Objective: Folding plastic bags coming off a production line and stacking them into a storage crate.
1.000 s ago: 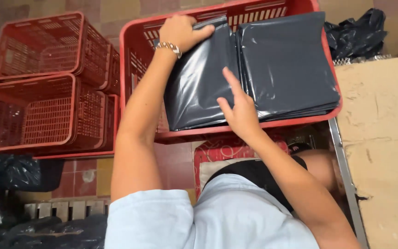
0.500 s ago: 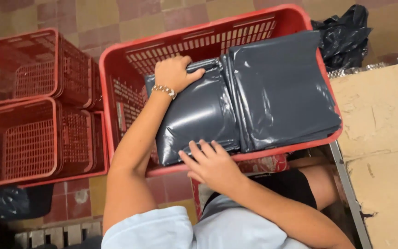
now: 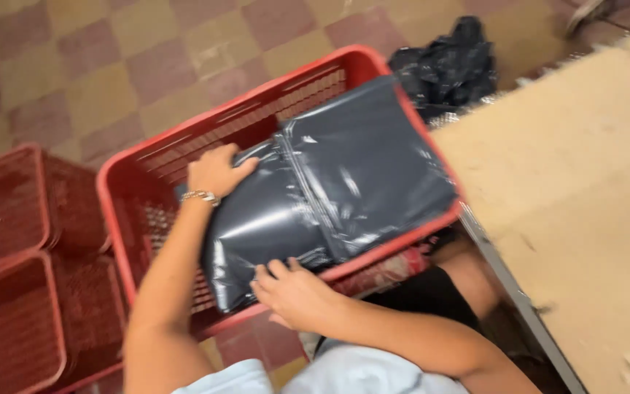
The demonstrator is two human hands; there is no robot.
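Observation:
A red plastic crate (image 3: 122,175) stands on the tiled floor in front of me. Inside it lie two flat dark grey plastic packages. My left hand (image 3: 214,169) grips the far edge of the left package (image 3: 264,226); a metal bracelet circles that wrist. My right hand (image 3: 294,293) holds the near edge of the same package at the crate's front rim. The right package (image 3: 373,160) lies beside it, slightly overlapping, and neither hand touches it.
Empty red crates (image 3: 9,292) are stacked at the left. A brown cardboard-covered table (image 3: 577,204) with a metal edge fills the right. A crumpled black plastic bag (image 3: 446,62) lies on the floor beyond the crate. My knees are below the crate.
The view has swung, so the crate now sits tilted and lower in the picture. My right hand slid from the package's middle down to its near edge. My left hand stays on the far edge.

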